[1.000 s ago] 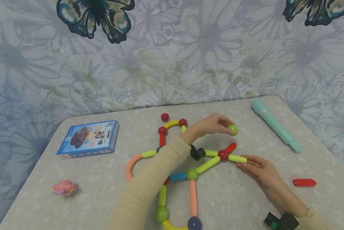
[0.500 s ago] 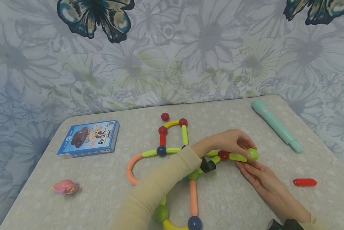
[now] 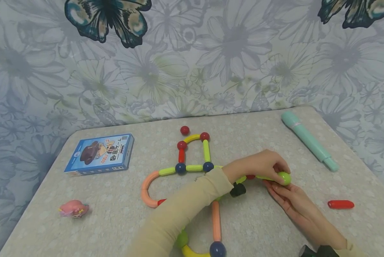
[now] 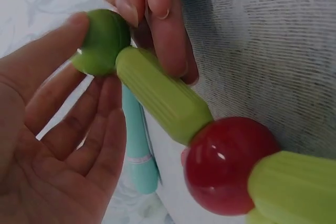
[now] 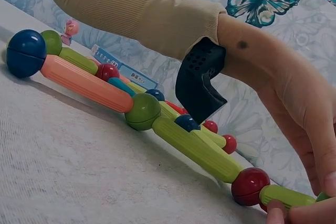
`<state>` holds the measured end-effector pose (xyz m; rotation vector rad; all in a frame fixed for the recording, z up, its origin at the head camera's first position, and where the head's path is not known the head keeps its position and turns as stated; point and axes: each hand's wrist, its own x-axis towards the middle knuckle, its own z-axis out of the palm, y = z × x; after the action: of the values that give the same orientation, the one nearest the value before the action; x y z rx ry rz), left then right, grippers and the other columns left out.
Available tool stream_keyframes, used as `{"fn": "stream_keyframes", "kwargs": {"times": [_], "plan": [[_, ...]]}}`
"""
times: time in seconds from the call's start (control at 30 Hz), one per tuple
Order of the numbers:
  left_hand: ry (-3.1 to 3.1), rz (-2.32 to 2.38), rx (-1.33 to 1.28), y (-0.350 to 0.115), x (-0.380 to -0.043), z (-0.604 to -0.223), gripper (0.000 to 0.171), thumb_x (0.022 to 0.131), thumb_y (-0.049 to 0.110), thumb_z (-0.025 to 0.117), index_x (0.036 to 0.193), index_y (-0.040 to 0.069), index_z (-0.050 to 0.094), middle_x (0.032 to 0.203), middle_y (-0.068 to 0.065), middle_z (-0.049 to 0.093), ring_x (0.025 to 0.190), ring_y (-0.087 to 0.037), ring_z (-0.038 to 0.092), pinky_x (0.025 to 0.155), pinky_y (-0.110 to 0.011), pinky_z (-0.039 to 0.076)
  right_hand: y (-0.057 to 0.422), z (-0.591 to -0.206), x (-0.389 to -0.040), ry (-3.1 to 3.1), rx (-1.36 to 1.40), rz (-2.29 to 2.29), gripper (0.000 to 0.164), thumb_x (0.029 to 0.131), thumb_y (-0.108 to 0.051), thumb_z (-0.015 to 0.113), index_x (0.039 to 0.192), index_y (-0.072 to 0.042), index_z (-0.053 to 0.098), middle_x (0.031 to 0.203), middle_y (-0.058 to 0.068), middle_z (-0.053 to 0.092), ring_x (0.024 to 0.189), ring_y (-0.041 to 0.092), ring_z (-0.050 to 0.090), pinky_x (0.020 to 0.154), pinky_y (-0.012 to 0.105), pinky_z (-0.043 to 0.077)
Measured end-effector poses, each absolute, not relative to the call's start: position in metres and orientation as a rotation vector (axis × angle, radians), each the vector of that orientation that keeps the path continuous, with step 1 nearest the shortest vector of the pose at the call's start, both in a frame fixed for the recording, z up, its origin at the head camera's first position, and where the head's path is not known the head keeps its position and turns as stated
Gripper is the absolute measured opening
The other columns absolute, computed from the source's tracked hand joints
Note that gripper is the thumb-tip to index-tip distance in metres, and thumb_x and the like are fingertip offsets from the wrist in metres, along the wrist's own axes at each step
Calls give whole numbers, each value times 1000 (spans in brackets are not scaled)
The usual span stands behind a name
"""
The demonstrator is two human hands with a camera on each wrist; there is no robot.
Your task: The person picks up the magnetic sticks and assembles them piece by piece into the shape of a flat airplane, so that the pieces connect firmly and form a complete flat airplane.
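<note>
A figure of magnetic rods and balls lies on the table. My left hand (image 3: 264, 166) reaches across it and pinches a green ball (image 4: 107, 40) between thumb and fingers. The ball sits against the end of a yellow-green magnetic rod (image 4: 163, 95), whose other end joins a red ball (image 4: 231, 166). From the near side, my right hand (image 3: 296, 207) holds that rod near the green ball, fingertips along its lower side. Part of this grip is hidden behind the rod in the left wrist view. My left sleeve (image 3: 185, 210) covers the middle of the figure in the head view.
A loose red rod (image 3: 340, 204) lies right of my right hand. A mint-green tube (image 3: 307, 139) is at the back right. A blue game box (image 3: 99, 153) and a pink toy (image 3: 74, 208) are on the left. One red ball (image 3: 184, 130) lies behind the figure.
My left hand has brought the green ball down and right to the rod's end, beside my right hand. The short red rod by the red ball is now hidden. My right hand has barely moved.
</note>
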<state>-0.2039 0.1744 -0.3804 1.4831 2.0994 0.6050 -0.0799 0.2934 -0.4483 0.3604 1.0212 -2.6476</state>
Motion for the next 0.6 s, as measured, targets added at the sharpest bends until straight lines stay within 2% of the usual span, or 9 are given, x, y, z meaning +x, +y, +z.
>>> {"fn": "stream_keyframes", "kwargs": {"times": [0.03, 0.07, 0.17, 0.33, 0.4, 0.53, 0.6], "plan": [[2118, 577, 1483, 176, -203, -381, 33, 83, 18, 73, 114, 9, 67, 98, 9, 65, 85, 6, 54, 75, -7, 37, 294, -449, -80, 1017, 354, -2648, 26, 95, 8, 44, 118, -3, 50, 110, 5, 61, 104, 16, 58, 98, 28, 33], [2136, 549, 1478, 177, -202, -380, 33, 83, 19, 73, 114, 10, 67, 98, 9, 65, 86, 6, 54, 75, -7, 36, 294, -449, -80, 1003, 351, -2651, 23, 95, 8, 44, 112, -4, 54, 110, 6, 61, 104, 16, 58, 99, 29, 33], [2184, 475, 1479, 181, -200, -381, 33, 83, 22, 73, 114, 12, 68, 98, 11, 63, 86, 5, 52, 75, -8, 36, 294, -449, -80, 986, 340, -2647, 25, 95, 8, 44, 118, -3, 48, 111, 6, 61, 104, 16, 58, 100, 29, 32], [2227, 475, 1456, 176, -205, -377, 36, 85, 29, 70, 117, 14, 66, 99, 11, 62, 87, 4, 51, 74, -9, 36, 291, -446, -80, 966, 371, -2634, 58, 96, 5, 46, 141, -4, 11, 111, 7, 60, 105, 17, 57, 102, 31, 28], [2262, 547, 1412, 168, -212, -372, 34, 87, 30, 67, 117, 13, 66, 98, 10, 62, 86, 4, 52, 74, -9, 37, 289, -445, -81, 959, 400, -2634, 58, 96, 3, 48, 141, -5, 13, 110, 8, 61, 105, 18, 58, 102, 31, 29], [2414, 689, 1282, 144, -233, -361, 26, 92, 26, 61, 112, 10, 67, 95, 6, 63, 84, -1, 54, 72, -13, 40, 288, -445, -83, 866, 408, -2676, 35, 97, -5, 48, 129, -4, 34, 111, 12, 60, 107, 24, 57, 102, 36, 28], [2516, 706, 1168, 131, -243, -357, 23, 92, 23, 61, 109, 10, 68, 94, 4, 63, 84, -5, 54, 71, -15, 41, 291, -445, -85, 797, 422, -2709, 31, 99, -13, 48, 127, -6, 36, 111, 13, 61, 106, 28, 58, 103, 39, 27]]}}
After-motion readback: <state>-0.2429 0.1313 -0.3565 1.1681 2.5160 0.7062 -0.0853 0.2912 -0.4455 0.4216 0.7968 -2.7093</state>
